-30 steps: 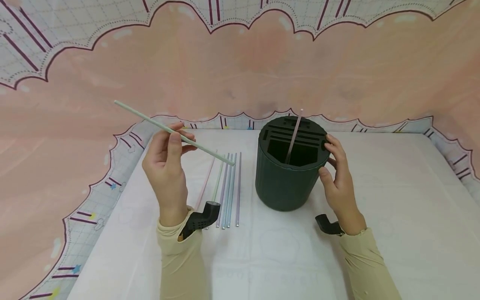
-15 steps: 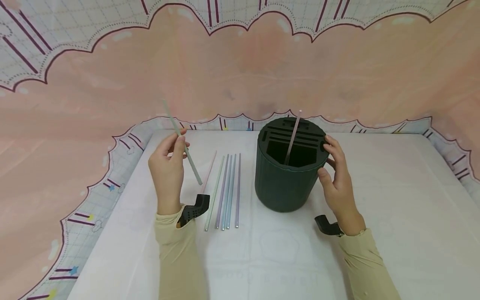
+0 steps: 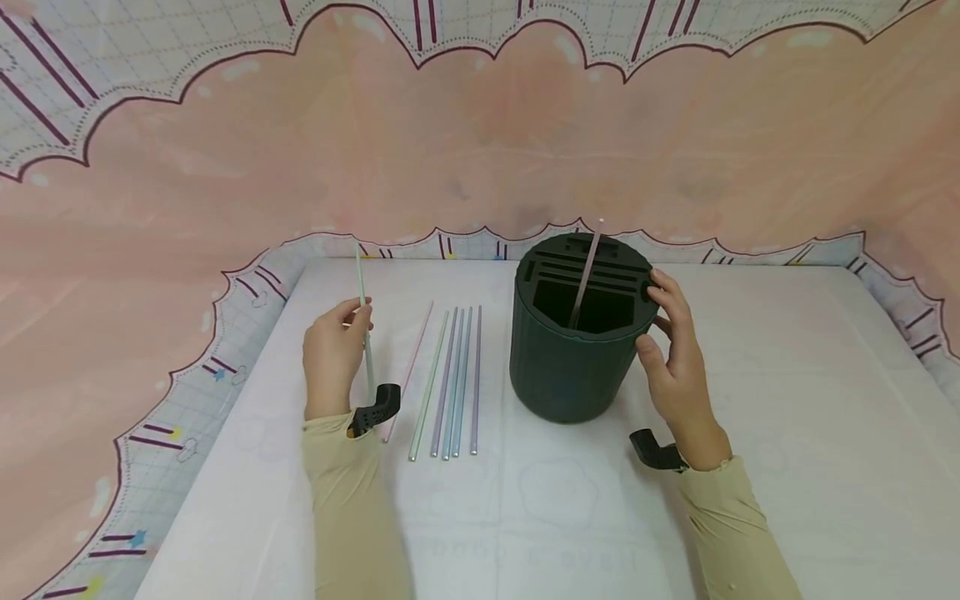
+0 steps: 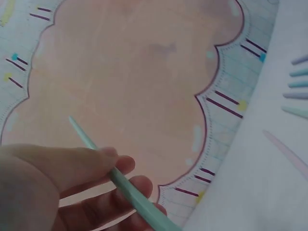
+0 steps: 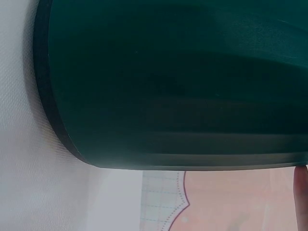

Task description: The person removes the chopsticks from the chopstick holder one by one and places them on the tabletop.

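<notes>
My left hand (image 3: pixel 333 358) pinches a thin pale green stick (image 3: pixel 360 275) between thumb and fingers, left of the other sticks. In the left wrist view this green stick (image 4: pixel 137 199) slants across the fingertips. My right hand (image 3: pixel 678 375) holds the right side of a dark green cylindrical holder (image 3: pixel 566 375) near its rim, thumb in front and fingers farther back. The holder has a slotted top with a wide opening, and a pink stick (image 3: pixel 587 275) leans up out of it. Its green wall (image 5: pixel 168 82) fills most of the right wrist view, with one fingertip at the edge.
Between the left hand and the holder lie several loose sticks: a pink one (image 3: pixel 417 350), a green one (image 3: pixel 429 387), and blue and purple ones (image 3: pixel 457 383). They rest on a white tabletop (image 3: pixel 570 517). Behind it hangs a peach patterned cloth (image 3: pixel 480 150).
My left hand has moved down and slightly left, turning the green stick from a long slant to nearly upright. The right hand and the holder stay as they were.
</notes>
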`<state>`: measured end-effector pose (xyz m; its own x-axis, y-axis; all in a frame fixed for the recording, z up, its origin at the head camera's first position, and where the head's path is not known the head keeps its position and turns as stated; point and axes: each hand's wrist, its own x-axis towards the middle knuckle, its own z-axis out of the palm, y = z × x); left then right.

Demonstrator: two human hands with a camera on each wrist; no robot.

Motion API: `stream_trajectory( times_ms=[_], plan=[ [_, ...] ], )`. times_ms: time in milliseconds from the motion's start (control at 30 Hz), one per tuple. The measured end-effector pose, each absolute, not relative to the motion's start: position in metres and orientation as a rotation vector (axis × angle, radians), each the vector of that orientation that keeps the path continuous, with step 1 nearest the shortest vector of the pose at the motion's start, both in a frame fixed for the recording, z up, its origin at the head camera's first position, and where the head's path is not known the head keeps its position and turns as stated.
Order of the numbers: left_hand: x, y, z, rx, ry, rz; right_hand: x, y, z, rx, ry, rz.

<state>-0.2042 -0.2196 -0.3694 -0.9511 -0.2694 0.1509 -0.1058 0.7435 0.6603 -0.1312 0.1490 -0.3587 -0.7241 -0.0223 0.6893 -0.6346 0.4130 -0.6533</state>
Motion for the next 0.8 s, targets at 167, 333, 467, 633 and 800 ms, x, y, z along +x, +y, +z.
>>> stream_trajectory(
  times_ms=[167, 333, 467, 633, 800],
  plan=[
    [-0.208, -0.223, -0.381, 0.272, -2.86, -0.969, -0.131, 0.149, -0.358, 0.555, -2.071, 1.328],
    [-0.211, -0.222, -0.392, 0.23, -3.002, -0.962, -0.129, 0.148, -0.358, 0.55, -2.074, 1.321],
    [-0.215, -0.221, -0.402, 0.213, -3.044, -0.951, -0.128, 0.148, -0.359, 0.542, -2.069, 1.339],
    [-0.219, -0.221, -0.417, 0.194, -3.094, -0.913, -0.127, 0.147, -0.36, 0.535, -2.06, 1.356],
    [-0.221, -0.222, -0.428, 0.183, -3.131, -0.895, -0.126, 0.145, -0.361, 0.537, -2.058, 1.351]
  ],
)
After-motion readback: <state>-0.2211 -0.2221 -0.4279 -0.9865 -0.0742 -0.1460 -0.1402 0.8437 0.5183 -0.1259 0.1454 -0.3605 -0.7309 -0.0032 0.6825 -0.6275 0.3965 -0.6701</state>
